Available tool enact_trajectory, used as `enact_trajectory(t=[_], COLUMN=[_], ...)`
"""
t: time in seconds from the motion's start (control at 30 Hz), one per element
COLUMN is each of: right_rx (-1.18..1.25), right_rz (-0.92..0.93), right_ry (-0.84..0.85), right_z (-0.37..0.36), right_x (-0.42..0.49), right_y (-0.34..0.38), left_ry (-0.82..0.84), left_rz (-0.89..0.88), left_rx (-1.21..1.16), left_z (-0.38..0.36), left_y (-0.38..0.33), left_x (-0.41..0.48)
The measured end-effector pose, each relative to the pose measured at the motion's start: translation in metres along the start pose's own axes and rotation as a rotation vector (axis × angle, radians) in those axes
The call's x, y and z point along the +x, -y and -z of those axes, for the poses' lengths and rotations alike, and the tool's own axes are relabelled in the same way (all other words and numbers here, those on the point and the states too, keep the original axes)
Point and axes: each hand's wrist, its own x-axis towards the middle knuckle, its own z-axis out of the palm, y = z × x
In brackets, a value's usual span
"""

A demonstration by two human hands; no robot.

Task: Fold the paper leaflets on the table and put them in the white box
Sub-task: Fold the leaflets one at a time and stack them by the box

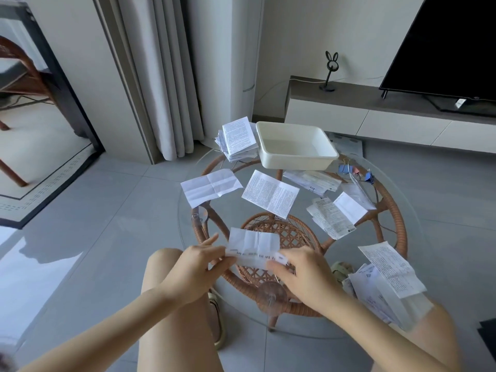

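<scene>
We were mid-fold: left hand [200, 260] and right hand [298, 267] pinched one leaflet [253, 248] at lower centre. White box [295, 146] sat empty, upper centre. Next, probably crease, then drop in.

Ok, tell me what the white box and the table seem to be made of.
White box: likely plastic, going by its smooth matte walls and rounded moulded corners. Table: clear glass top, since the floor shows through it, on a woven brown frame that looks like rattan or wicker.
</scene>
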Motion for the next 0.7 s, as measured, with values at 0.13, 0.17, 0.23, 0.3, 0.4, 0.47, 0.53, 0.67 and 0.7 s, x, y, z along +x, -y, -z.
enact_trajectory(t=[0.13,0.17,0.23,0.3,0.4,0.47,0.53,0.67,0.7], right_rx=[0.016,-0.047,-0.178,-0.211,-0.244,-0.260,-0.280,-0.273,-0.277], right_rz=[-0.264,-0.306,-0.353,-0.385,-0.404,-0.418,-0.429,-0.451,-0.456], right_ry=[-0.007,-0.019,-0.039,-0.060,-0.045,-0.025,-0.016,-0.005,0.003], right_z=[-0.003,-0.005,-0.011,-0.014,-0.015,-0.014,-0.012,-0.011,-0.011], right_x=[0.020,0.023,0.025,0.025,0.026,0.028,0.029,0.030,0.030], right_y=[0.009,0.011,0.015,0.018,0.021,0.023,0.025,0.024,0.023], left_ry=[-0.262,-0.297,-0.324,-0.326,-0.302,-0.282,-0.271,-0.272,-0.282], left_rz=[0.185,0.237,0.326,0.376,0.378,0.355,0.333,0.289,0.265], left_rx=[0.208,0.220,0.226,0.255,0.317,0.358,0.387,0.459,0.489], left_z=[-0.010,-0.012,-0.016,-0.021,-0.025,-0.025,-0.025,-0.026,-0.026], left_y=[-0.015,-0.019,-0.019,-0.018,-0.019,-0.019,-0.017,-0.018,-0.017], left_x=[0.006,0.009,0.011,0.010,0.010,0.010,0.010,0.008,0.008])
